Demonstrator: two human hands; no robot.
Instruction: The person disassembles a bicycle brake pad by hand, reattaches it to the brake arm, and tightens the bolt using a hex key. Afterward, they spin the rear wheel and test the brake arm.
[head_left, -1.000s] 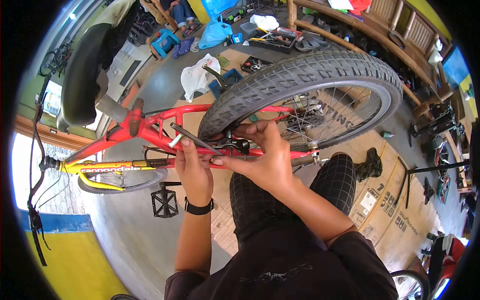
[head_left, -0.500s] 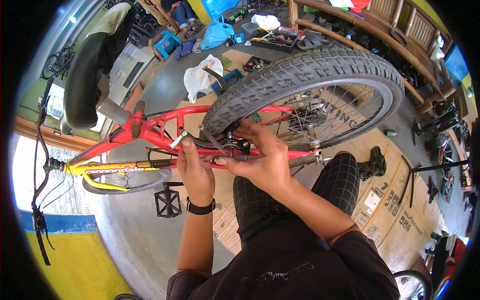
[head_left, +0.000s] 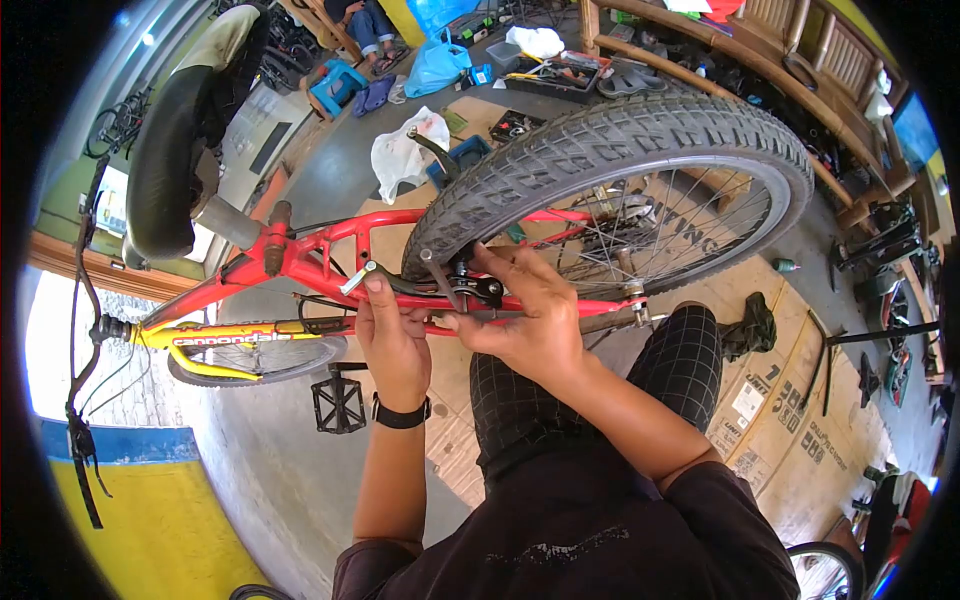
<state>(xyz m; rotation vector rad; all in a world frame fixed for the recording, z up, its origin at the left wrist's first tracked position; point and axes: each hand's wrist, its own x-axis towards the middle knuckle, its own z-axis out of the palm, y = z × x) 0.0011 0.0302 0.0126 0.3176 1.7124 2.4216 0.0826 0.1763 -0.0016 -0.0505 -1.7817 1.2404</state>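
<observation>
A red and yellow bicycle [head_left: 310, 262] lies tilted before me, its knobby rear wheel [head_left: 600, 145] raised toward the right. At the rear rim brake, my left hand [head_left: 393, 345] pinches the end of the black brake arm [head_left: 415, 287], thumb on top near the silver tip. My right hand [head_left: 535, 315] is closed around the brake's pivot end. Its index finger reaches in by the tyre, and its thumb is at the lower end of a grey metal rod [head_left: 436, 272], which looks like a hex key. The right fingertips are partly hidden.
Flattened cardboard [head_left: 790, 420] covers the floor on the right, with a dark cloth [head_left: 750, 325] on it. Beyond the wheel are a tool tray [head_left: 550, 80], a white plastic bag [head_left: 405, 150] and a bamboo bench [head_left: 720, 40]. A person sits at the back.
The grey rod has turned, its upper end swinging to the right and up. My right thumb has shifted slightly; the left hand keeps its hold.
</observation>
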